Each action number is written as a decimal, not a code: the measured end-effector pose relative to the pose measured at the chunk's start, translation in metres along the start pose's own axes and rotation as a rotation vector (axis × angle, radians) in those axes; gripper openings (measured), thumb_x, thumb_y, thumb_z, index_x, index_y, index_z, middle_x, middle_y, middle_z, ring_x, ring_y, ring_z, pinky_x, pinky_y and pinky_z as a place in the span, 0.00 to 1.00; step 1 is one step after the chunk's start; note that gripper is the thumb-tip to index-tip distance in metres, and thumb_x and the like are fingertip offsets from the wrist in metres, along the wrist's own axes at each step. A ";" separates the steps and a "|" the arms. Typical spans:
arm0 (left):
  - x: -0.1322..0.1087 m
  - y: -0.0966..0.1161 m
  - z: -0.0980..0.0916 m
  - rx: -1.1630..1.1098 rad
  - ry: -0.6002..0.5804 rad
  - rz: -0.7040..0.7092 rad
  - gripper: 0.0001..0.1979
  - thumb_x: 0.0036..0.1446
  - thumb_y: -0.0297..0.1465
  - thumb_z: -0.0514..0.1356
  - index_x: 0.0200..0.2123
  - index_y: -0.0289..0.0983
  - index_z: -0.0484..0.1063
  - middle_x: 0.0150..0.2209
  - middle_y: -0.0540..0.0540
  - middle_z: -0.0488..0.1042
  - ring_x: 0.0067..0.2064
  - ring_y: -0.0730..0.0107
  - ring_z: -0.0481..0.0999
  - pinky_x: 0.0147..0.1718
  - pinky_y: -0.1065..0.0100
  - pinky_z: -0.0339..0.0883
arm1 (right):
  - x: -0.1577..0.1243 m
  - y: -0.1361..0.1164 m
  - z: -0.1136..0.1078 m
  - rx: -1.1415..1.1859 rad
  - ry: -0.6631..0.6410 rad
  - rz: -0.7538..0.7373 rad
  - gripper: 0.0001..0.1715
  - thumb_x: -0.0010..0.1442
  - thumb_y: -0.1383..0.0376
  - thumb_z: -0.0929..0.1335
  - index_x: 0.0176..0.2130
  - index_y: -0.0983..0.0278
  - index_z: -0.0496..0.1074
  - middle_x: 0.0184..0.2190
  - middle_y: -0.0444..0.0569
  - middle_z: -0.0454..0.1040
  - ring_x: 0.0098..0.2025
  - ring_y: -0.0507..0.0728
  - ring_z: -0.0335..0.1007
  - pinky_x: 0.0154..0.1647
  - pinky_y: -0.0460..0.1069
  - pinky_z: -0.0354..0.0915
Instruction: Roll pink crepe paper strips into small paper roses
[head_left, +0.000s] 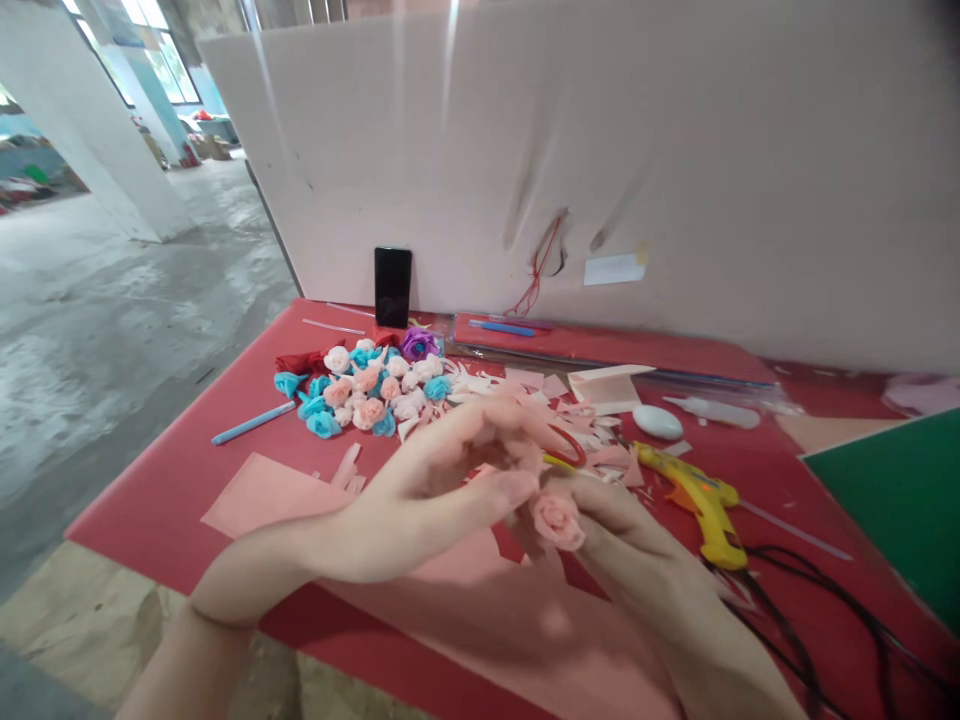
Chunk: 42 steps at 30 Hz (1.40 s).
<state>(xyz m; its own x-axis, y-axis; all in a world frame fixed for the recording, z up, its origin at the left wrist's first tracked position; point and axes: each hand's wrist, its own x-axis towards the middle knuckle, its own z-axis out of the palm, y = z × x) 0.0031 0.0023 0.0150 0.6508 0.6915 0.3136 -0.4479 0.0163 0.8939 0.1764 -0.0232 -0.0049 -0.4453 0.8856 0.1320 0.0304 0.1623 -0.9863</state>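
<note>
A small pink paper rose (557, 520) is between my two hands, its bloom turned up toward me. My left hand (442, 510) is closed, with its fingers curled over and its thumb pressed in at the rose's left side. My right hand (637, 550) wraps its fingers around the rose from the right; the rose's base is hidden. Just behind the hands shows a red and yellow curved thing (566, 450), partly covered. Under them lies a large pink paper sheet (517, 620) on the red tabletop (172, 480).
Several finished paper flowers (367, 385) lie in a pile at back left, beside paper scraps (480, 385). A yellow glue gun (705, 505) with a black cord rests at right. A phone (393, 287) leans on the white board (450, 170). A blue pen (253, 424) lies left.
</note>
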 end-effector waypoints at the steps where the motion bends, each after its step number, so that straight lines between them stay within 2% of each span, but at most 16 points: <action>1: 0.000 0.001 0.001 0.015 -0.003 -0.007 0.05 0.63 0.28 0.54 0.43 0.38 0.66 0.31 0.51 0.69 0.32 0.76 0.75 0.31 0.75 0.71 | 0.000 0.000 0.000 0.018 -0.007 -0.001 0.23 0.63 0.51 0.63 0.22 0.61 0.68 0.28 0.45 0.68 0.33 0.53 0.67 0.36 0.47 0.65; 6: -0.001 0.002 0.004 0.029 -0.018 -0.049 0.05 0.62 0.26 0.54 0.42 0.39 0.66 0.28 0.54 0.65 0.31 0.80 0.72 0.33 0.78 0.70 | 0.001 0.002 -0.001 0.078 -0.119 0.080 0.18 0.62 0.51 0.64 0.30 0.59 0.73 0.28 0.45 0.71 0.32 0.53 0.69 0.36 0.47 0.69; 12: -0.001 0.002 0.005 0.013 -0.021 -0.037 0.05 0.63 0.26 0.53 0.42 0.37 0.65 0.27 0.54 0.65 0.30 0.80 0.73 0.34 0.77 0.70 | -0.004 0.007 -0.002 0.075 -0.103 0.164 0.21 0.58 0.46 0.65 0.30 0.60 0.73 0.28 0.47 0.72 0.33 0.54 0.70 0.37 0.48 0.70; 16: -0.001 0.001 0.004 -0.015 -0.019 -0.045 0.05 0.63 0.26 0.53 0.42 0.37 0.65 0.27 0.51 0.68 0.30 0.77 0.74 0.35 0.74 0.72 | -0.004 0.010 -0.003 0.052 -0.105 0.142 0.23 0.59 0.46 0.64 0.28 0.61 0.71 0.28 0.46 0.71 0.33 0.54 0.70 0.37 0.48 0.69; 22: -0.001 0.001 0.004 -0.033 -0.026 -0.039 0.06 0.65 0.28 0.51 0.42 0.36 0.67 0.27 0.50 0.69 0.32 0.76 0.74 0.34 0.75 0.70 | 0.000 0.004 -0.007 0.005 -0.151 0.061 0.23 0.61 0.47 0.63 0.26 0.61 0.67 0.28 0.46 0.71 0.33 0.54 0.70 0.37 0.48 0.68; 27: 0.001 -0.002 0.000 0.072 0.009 0.060 0.07 0.65 0.28 0.51 0.41 0.40 0.69 0.27 0.53 0.65 0.29 0.79 0.67 0.29 0.78 0.66 | -0.001 -0.001 -0.007 -0.025 -0.070 -0.059 0.23 0.62 0.51 0.64 0.22 0.60 0.67 0.23 0.43 0.66 0.36 0.54 0.67 0.41 0.49 0.64; 31: 0.005 0.000 -0.003 0.341 0.056 0.159 0.06 0.61 0.25 0.56 0.36 0.39 0.71 0.32 0.52 0.69 0.34 0.78 0.68 0.35 0.75 0.65 | -0.002 -0.003 -0.007 -0.017 -0.090 -0.121 0.21 0.63 0.53 0.63 0.23 0.59 0.69 0.21 0.41 0.65 0.33 0.53 0.66 0.44 0.49 0.63; 34: 0.008 0.001 -0.004 0.499 0.001 0.246 0.05 0.59 0.25 0.58 0.30 0.37 0.71 0.31 0.49 0.70 0.35 0.74 0.68 0.39 0.71 0.65 | -0.001 -0.002 -0.007 -0.044 -0.061 -0.110 0.23 0.62 0.50 0.64 0.23 0.60 0.68 0.23 0.43 0.66 0.33 0.53 0.65 0.39 0.48 0.63; 38: 0.011 -0.002 -0.007 0.588 -0.011 0.310 0.05 0.56 0.26 0.61 0.28 0.38 0.71 0.29 0.49 0.70 0.32 0.73 0.67 0.34 0.69 0.65 | 0.001 0.003 -0.006 -0.002 -0.025 -0.095 0.24 0.61 0.50 0.65 0.21 0.62 0.65 0.22 0.42 0.61 0.25 0.51 0.58 0.27 0.46 0.58; 40: 0.012 -0.004 -0.010 0.598 -0.018 0.347 0.04 0.54 0.25 0.62 0.29 0.37 0.71 0.29 0.50 0.70 0.32 0.73 0.68 0.33 0.69 0.66 | 0.001 0.006 -0.004 0.034 -0.017 -0.078 0.24 0.61 0.51 0.65 0.21 0.62 0.65 0.21 0.42 0.60 0.24 0.51 0.56 0.26 0.45 0.57; 42: 0.013 -0.006 -0.012 0.583 -0.035 0.370 0.03 0.54 0.24 0.62 0.29 0.37 0.71 0.29 0.49 0.71 0.33 0.73 0.69 0.34 0.69 0.66 | 0.001 0.008 -0.003 0.076 -0.029 -0.050 0.23 0.61 0.51 0.65 0.21 0.62 0.66 0.22 0.43 0.63 0.26 0.51 0.59 0.27 0.46 0.58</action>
<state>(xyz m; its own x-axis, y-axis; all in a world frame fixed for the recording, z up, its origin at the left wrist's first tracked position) 0.0066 0.0197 0.0099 0.5427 0.5529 0.6323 -0.2483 -0.6136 0.7496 0.1790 -0.0201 -0.0123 -0.4702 0.8640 0.1798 -0.0603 0.1717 -0.9833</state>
